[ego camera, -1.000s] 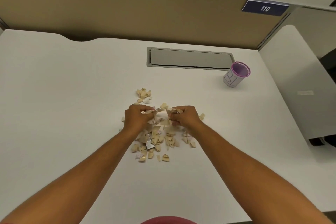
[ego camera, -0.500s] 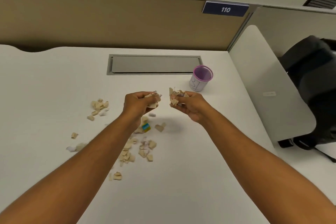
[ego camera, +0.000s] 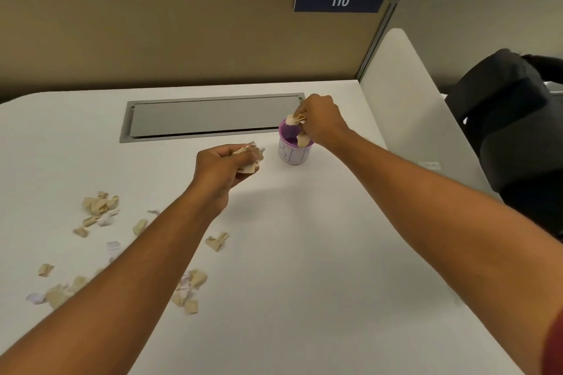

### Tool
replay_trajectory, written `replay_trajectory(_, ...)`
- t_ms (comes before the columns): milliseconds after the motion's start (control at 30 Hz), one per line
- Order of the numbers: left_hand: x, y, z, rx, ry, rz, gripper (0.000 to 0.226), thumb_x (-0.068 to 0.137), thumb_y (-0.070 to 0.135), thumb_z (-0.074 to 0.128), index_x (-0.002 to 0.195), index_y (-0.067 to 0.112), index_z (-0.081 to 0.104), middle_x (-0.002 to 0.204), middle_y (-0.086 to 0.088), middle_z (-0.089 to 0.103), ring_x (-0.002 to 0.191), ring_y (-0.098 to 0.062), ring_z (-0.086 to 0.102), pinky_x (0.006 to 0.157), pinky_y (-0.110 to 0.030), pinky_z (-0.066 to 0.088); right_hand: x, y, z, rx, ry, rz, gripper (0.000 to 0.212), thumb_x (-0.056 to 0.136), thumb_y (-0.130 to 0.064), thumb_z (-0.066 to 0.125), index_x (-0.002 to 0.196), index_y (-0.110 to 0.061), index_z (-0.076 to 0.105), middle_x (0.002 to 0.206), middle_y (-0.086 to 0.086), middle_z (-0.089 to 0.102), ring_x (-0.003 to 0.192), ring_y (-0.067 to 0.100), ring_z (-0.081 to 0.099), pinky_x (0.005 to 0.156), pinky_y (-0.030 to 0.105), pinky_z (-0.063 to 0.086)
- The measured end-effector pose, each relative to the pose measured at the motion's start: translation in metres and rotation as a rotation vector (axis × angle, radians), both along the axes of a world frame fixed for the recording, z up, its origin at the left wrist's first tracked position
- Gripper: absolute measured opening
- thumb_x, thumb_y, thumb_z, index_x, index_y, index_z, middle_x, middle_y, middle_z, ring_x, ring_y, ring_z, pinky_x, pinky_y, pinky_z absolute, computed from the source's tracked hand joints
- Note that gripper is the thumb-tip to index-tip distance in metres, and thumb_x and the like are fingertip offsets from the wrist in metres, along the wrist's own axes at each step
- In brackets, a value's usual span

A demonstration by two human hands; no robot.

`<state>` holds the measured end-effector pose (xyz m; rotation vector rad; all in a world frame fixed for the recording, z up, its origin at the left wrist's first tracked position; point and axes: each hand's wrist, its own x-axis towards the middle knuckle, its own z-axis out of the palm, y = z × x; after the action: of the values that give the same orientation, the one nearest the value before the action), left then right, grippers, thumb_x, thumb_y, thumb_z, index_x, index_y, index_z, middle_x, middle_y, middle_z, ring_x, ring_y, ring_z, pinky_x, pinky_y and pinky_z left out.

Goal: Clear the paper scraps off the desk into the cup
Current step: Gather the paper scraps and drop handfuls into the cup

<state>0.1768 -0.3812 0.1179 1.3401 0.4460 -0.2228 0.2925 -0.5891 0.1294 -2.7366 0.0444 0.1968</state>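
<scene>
**Both arms stretched forward, both hands closed**

The right hand (ego camera: 321, 122) is reached farthest out, wrist bent down, knuckles up, fingers bunched together and pointing downward. The left hand (ego camera: 224, 163) hangs lower and nearer, curled into a loose fist with the thumb side up. Both forearms are bare and run in from the bottom corners, well apart.

White desk (ego camera: 304, 268), tan cubicle partition (ego camera: 152, 39) behind it, navy "110" placard (ego camera: 339, 0) on its top edge. Grey recessed cable tray lid (ego camera: 210, 117) set in the desk near the partition. White side panel (ego camera: 405, 100) at the desk's right edge, black bag (ego camera: 518, 119) beyond it. Even, soft lighting.
</scene>
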Motion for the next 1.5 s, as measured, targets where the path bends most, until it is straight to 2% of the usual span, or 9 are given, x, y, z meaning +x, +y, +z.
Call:
replay_trajectory(133,-0.003,-0.001,-0.005,0.022,-0.002,-0.001,0.011,0.08,0.001,0.082,0.089,0.007,0.084,0.105,0.0,0.083,0.103,-0.022,0.079,0.081,-0.028,0.064,0.003,0.009,-0.005,-0.233,0.074,0.202,0.067,0.063,-0.027,0.096,0.121,-0.01,0.067,0.118,0.015,0.067,0.1,0.034,0.069,0.069,0.034,0.049)
replay_trajectory(267,-0.006,-0.004,-0.003,0.032,0.002,-0.008,0.013,0.081,0.0,0.081,0.092,0.006,0.083,0.104,0.001,0.083,0.102,-0.02,0.079,0.081,-0.027,0.064,0.004,0.008,0.001,-0.286,0.025,0.264,0.061,0.071,-0.029,0.092,0.125,-0.013,0.068,0.122,0.015,0.067,0.103,0.035,0.068,0.076,0.038,0.053)
replay_trajectory(567,-0.005,-0.013,0.002,0.053,0.024,-0.021,0.021,0.082,0.0,0.081,0.103,0.0,0.08,0.116,-0.005,0.08,0.107,-0.025,0.077,0.086,-0.032,0.063,0.003,0.004,0.018,-0.214,-0.022,0.285,0.043,0.072,-0.016,0.091,0.112,-0.014,0.075,0.116,0.015,0.069,0.084,0.027,0.063,0.073,0.035,0.056)
replay_trajectory(733,0.007,-0.025,0.01,0.138,0.006,-0.074,0.02,0.083,0.0,0.081,0.103,-0.001,0.08,0.115,-0.009,0.08,0.108,-0.028,0.077,0.089,-0.035,0.064,-0.012,-0.016,0.005,0.052,-0.201,0.078,0.022,0.091,-0.009,0.068,0.11,-0.015,0.077,0.112,0.008,0.074,0.097,0.026,0.07,0.086,0.037,0.06)
replay_trajectory(867,0.035,-0.044,0.024,0.332,-0.062,-0.146,0.02,0.085,0.004,0.081,0.105,0.002,0.081,0.109,-0.014,0.079,0.102,-0.033,0.076,0.093,-0.043,0.064,-0.088,-0.035,-0.04,0.306,-0.452,-0.097,0.02,0.098,-0.015,0.058,0.111,-0.017,0.072,0.108,0.003,0.071,0.098,0.021,0.066,0.084,0.036,0.055)
replay_trajectory(967,0.057,-0.065,0.03,0.526,-0.139,-0.235,0.021,0.085,0.008,0.082,0.106,0.004,0.082,0.104,-0.015,0.078,0.099,-0.035,0.075,0.089,-0.044,0.065,-0.141,-0.044,-0.089,0.251,-0.338,-0.024,0.031,0.098,-0.014,0.058,0.128,-0.013,0.066,0.128,0.006,0.066,0.12,0.026,0.061,0.102,0.039,0.05)
replay_trajectory(1100,0.083,-0.09,0.029,0.863,-0.262,-0.385,0.022,0.086,0.017,0.083,0.106,0.009,0.083,0.105,-0.01,0.079,0.098,-0.023,0.07,0.069,-0.029,0.056,-0.166,-0.053,-0.131,0.044,-0.168,0.154,0.049,0.105,-0.034,0.05,0.15,-0.015,0.049,0.162,0.008,0.039,0.153,0.025,0.031,0.127,0.044,0.017)
replay_trajectory(1300,0.101,-0.108,0.021,1.194,-0.285,-0.636,0.035,0.084,0.022,0.082,0.117,0.011,0.079,0.119,-0.01,0.075,0.109,-0.028,0.068,0.073,-0.033,0.05,-0.167,-0.052,-0.143,-0.022,-0.2,0.195,0.056,0.105,-0.049,0.041,0.152,-0.02,0.047,0.166,0.008,0.032,0.156,0.026,0.022,0.128,0.048,0.012)
replay_trajectory(1500,0.107,-0.112,0.026,1.266,-0.37,-0.66,0.061,0.076,0.03,0.09,0.131,0.016,0.068,0.131,-0.007,0.069,0.117,-0.03,0.065,0.077,-0.032,0.049,-0.166,-0.053,-0.145,-0.021,-0.206,0.188,0.057,0.105,-0.05,0.038,0.152,-0.02,0.047,0.165,0.006,0.032,0.156,0.024,0.022,0.128,0.048,0.012)
